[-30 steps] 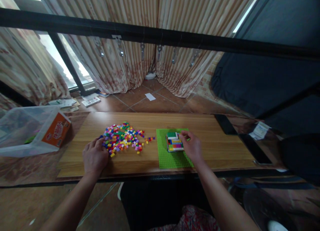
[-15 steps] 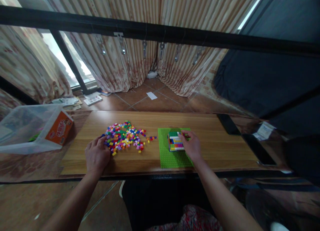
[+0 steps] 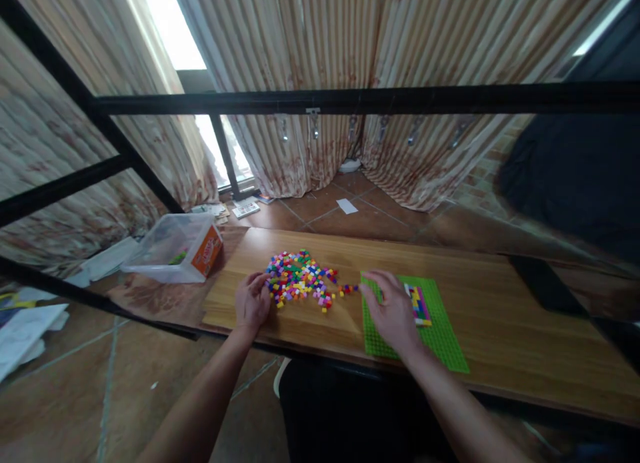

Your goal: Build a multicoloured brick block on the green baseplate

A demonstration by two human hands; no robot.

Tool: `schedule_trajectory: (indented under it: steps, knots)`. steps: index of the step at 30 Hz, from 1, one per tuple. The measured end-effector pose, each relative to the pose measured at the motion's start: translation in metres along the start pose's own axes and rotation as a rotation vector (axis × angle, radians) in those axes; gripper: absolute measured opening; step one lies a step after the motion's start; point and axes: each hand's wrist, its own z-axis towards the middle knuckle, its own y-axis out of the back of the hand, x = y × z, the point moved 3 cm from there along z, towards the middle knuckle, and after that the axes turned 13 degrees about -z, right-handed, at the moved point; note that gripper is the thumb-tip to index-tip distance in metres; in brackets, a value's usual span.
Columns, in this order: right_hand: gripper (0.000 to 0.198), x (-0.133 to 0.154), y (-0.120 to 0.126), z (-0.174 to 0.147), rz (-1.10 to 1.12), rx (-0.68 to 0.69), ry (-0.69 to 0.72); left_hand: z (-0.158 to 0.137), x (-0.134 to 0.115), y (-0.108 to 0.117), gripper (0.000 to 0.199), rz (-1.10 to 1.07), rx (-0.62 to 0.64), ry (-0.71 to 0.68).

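My left hand (image 3: 253,301) rests at the left edge of a pile of small multicoloured toy bricks (image 3: 297,276). Its fingers are bent and pressed together at the bricks; what they hold, if anything, is too small to make out. Over the left part of a green studded baseplate (image 3: 445,343) is my right hand (image 3: 393,309), thumb and fingers apart, with nothing visible between them. A flat, colourful brick build (image 3: 420,306) sits on the baseplate, partly hidden behind this hand. Several loose bricks (image 3: 345,289) trail from the pile toward the baseplate.
A clear plastic box (image 3: 165,249) with an orange label stands beyond the wooden table's (image 3: 310,339) left end. Dark flat objects (image 3: 537,283) lie on the right. A black metal bar (image 3: 350,103) crosses in front of the curtains.
My right hand has left the brick build, moved left toward the pile and opened. My left hand stays at the pile's edge. The view has turned left and the baseplate appears rotated.
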Motion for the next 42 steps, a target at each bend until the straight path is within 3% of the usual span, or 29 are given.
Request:
schedule_trajectory:
  steps: [4,8,12,17,21,35,38,42]
  knots:
    - [0.047,0.006,-0.068,0.034,0.016,0.139,0.02,0.017,0.011,0.005,0.034,-0.027,-0.073,0.07]
    - [0.052,-0.004,-0.127,0.071,0.011,0.259,0.031,0.048,0.012,-0.007,0.046,0.015,0.099,0.017]
    - [0.053,0.01,-0.162,0.093,-0.009,0.364,0.179,0.067,0.005,-0.028,0.05,0.05,0.28,-0.093]
    - [0.046,0.038,-0.181,0.096,0.018,0.443,0.381,0.071,-0.007,-0.047,0.044,0.011,0.398,-0.262]
    - [0.043,0.044,-0.178,0.089,0.093,0.467,0.473,0.065,-0.017,-0.052,0.043,-0.076,0.413,-0.291]
    - [0.044,0.034,-0.111,0.052,0.156,0.399,0.225,0.028,-0.064,-0.077,0.039,-0.282,0.276,-0.124]
    - [0.047,0.022,-0.089,0.045,0.113,0.295,0.132,0.027,-0.068,-0.077,0.037,-0.358,0.158,-0.072]
    - [0.051,0.002,-0.072,0.027,0.051,0.18,-0.007,0.024,-0.058,-0.061,0.04,-0.449,-0.092,0.027]
